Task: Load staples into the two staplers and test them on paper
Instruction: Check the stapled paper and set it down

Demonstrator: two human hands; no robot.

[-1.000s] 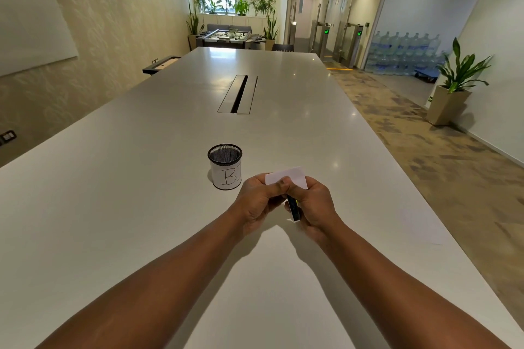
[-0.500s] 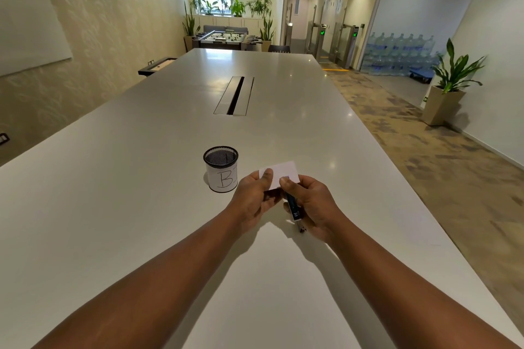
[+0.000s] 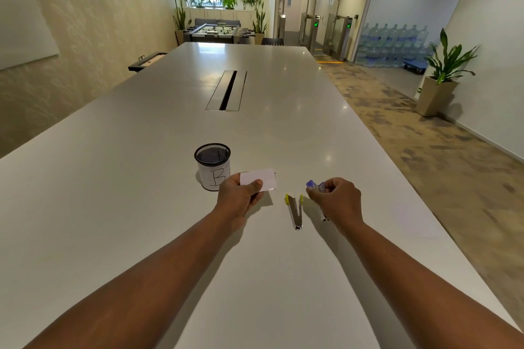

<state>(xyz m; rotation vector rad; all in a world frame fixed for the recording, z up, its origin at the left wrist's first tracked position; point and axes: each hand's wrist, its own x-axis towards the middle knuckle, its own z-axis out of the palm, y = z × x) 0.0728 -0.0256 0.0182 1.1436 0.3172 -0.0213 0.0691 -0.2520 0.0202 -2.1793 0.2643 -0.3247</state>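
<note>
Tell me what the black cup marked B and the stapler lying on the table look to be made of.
Black mesh cup marked B: seemingly wire mesh, see-through weave, with a white paper-like label. Silver stapler with yellow-green tips lying on the white table: apparently polished metal, bright glints; the tips look like plastic.

2 bare forearms, no sleeves.

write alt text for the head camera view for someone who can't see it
At a long white table, the left hand holds a small white paper while the right hand grips a purple stapler. A yellow-tipped stapler lies between them, and a mesh cup marked B stands behind the left hand.
</note>
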